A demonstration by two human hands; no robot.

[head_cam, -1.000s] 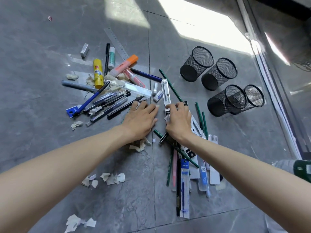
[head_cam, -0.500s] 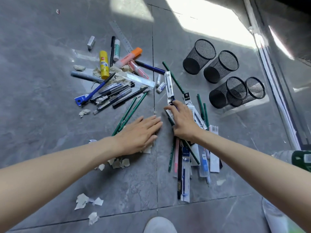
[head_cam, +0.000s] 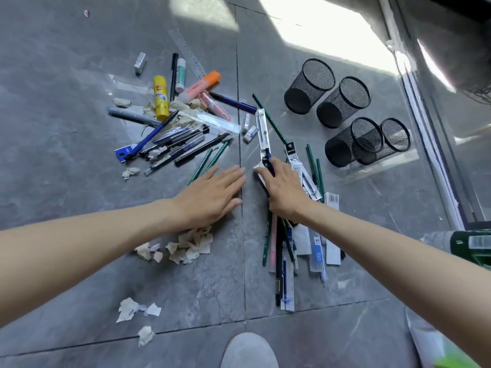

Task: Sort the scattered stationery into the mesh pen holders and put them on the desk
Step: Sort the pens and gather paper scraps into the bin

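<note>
Stationery lies scattered on the grey tiled floor (head_cam: 79, 181). A left heap holds a yellow glue stick (head_cam: 161, 98), an orange highlighter (head_cam: 202, 85), clear rulers and dark pens (head_cam: 183, 144). My left hand (head_cam: 210, 197) lies flat, fingers straight, beside two green pencils (head_cam: 210, 162) and over torn paper scraps (head_cam: 183, 247). My right hand (head_cam: 284, 189) presses flat on a pile of packaged pens (head_cam: 297, 245), its fingertips on a white pen pack (head_cam: 263, 134). Several black mesh pen holders (head_cam: 309, 86) stand empty at the upper right, away from both hands.
More paper scraps (head_cam: 135, 309) lie near the lower left. A shoe toe (head_cam: 248, 351) shows at the bottom edge. A window rail (head_cam: 430, 134) runs along the right side, with a green-labelled item (head_cam: 470, 248) near it.
Both hands have drawn back toward me along the floor. The left hand dragged paper scraps with it and uncovered two green pencils. The right hand slid down the pen pile.
</note>
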